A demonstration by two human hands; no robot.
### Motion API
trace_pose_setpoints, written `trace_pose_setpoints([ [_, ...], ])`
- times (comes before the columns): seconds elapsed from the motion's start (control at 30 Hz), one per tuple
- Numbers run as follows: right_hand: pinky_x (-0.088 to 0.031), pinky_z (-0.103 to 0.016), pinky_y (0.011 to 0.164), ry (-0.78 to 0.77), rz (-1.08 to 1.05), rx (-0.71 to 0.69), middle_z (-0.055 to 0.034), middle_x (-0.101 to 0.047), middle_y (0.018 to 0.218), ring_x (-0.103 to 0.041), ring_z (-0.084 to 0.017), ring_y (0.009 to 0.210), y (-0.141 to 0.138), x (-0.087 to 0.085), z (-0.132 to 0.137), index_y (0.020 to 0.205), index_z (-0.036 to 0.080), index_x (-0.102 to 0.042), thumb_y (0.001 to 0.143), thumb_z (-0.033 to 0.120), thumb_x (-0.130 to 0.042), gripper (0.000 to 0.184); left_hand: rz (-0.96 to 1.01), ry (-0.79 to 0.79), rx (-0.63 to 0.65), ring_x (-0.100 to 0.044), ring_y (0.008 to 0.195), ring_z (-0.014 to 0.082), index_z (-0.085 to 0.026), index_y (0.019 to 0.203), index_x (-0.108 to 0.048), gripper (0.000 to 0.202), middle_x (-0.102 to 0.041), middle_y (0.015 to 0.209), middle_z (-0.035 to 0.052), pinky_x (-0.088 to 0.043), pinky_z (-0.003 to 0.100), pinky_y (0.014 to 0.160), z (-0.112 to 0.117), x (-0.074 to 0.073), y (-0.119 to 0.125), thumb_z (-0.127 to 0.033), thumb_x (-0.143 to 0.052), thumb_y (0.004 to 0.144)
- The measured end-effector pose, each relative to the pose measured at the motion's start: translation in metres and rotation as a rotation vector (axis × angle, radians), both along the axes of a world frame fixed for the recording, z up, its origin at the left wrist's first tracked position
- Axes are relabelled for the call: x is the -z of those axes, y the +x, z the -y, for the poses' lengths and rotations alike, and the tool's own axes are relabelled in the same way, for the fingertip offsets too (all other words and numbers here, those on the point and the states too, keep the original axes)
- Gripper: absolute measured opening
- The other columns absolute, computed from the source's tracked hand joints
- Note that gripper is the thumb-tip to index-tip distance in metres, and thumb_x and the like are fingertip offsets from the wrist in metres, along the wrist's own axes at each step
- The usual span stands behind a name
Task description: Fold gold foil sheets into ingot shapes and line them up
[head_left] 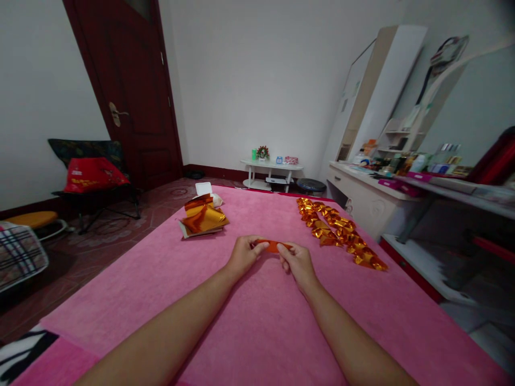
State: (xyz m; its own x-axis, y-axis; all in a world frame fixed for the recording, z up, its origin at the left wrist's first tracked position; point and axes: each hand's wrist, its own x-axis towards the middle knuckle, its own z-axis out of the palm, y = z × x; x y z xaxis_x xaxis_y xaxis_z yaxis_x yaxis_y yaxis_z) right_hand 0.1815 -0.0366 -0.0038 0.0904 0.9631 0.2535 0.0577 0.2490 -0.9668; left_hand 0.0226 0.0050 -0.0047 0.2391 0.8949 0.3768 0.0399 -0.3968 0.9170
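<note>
A narrow strip of orange-gold foil paper (273,246) stretches between my two hands, just above the pink cloth (257,321). Its left end is pinched between the thumb and fingers of my left hand (245,253). My right hand (298,261) grips the other end, its thumb on the near face. On the left of the cloth lies a loose stack of gold foil sheets (206,217). To the right, folded and twisted gold foil pieces (340,228) lie in rows.
Behind the foil stack sit a white box (204,188) and a pale bundle (217,200). A cluttered dresser (366,182) stands beyond the cloth's right side. At left, a folding chair (86,150) holds a red bag (94,174). A low white table (271,165) stands against the far wall.
</note>
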Motion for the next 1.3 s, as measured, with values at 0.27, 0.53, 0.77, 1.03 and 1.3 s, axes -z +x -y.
trace_pose_setpoints([
  [0.27,-0.031,-0.018,0.037,-0.016,-0.036,-0.046,0.0041,-0.049,0.046,-0.039,-0.006,0.036,0.004,0.002,-0.001,0.061,0.015,-0.055,0.08,0.051,-0.057,0.041,0.093,-0.041,0.048,-0.049,0.05,0.01,-0.01,0.075,-0.065,0.028,-0.058,0.058,0.0001,-0.037,0.021,0.052,-0.002,0.002,0.0,-0.036,-0.056,0.08],
  [0.53,-0.041,-0.02,0.04,-0.054,-0.13,-0.002,0.0007,-0.056,0.054,-0.047,-0.008,0.042,0.006,0.003,-0.006,0.066,0.015,-0.059,0.075,0.053,-0.062,0.04,0.068,-0.045,0.069,-0.056,0.066,0.0137,-0.01,0.103,-0.066,0.037,-0.067,0.083,0.0067,-0.042,0.023,0.061,-0.001,0.002,0.0,-0.037,-0.058,0.08],
  [0.77,-0.045,-0.021,0.044,-0.015,-0.102,0.011,0.0003,-0.061,0.063,-0.052,-0.01,0.049,0.002,0.003,-0.006,0.087,0.014,-0.067,0.071,0.044,-0.067,0.034,0.074,-0.112,0.079,-0.053,0.058,0.0116,-0.008,0.1,-0.066,0.042,-0.065,0.076,0.006,-0.039,0.021,0.051,0.001,-0.001,-0.001,-0.043,-0.059,0.079],
  [1.03,-0.048,-0.023,0.047,-0.02,-0.015,0.041,0.0008,-0.062,0.061,-0.055,-0.011,0.05,0.003,0.006,-0.007,0.103,0.012,-0.066,0.07,0.038,-0.067,0.042,-0.011,-0.061,0.081,-0.058,0.066,0.0144,-0.01,0.096,-0.071,0.031,-0.071,0.084,0.0083,-0.042,0.022,0.058,0.0,0.0,0.001,-0.024,-0.059,0.072],
  [1.3,-0.046,-0.024,0.046,0.044,0.247,0.161,-0.0003,-0.063,0.059,-0.058,-0.014,0.048,-0.001,0.01,-0.006,0.096,0.017,-0.067,0.076,0.035,-0.058,0.028,-0.154,-0.017,-0.022,-0.05,0.052,0.0114,-0.011,0.085,-0.075,0.029,-0.066,0.063,0.0021,-0.036,0.02,0.051,-0.006,0.01,-0.001,-0.023,-0.049,0.077],
])
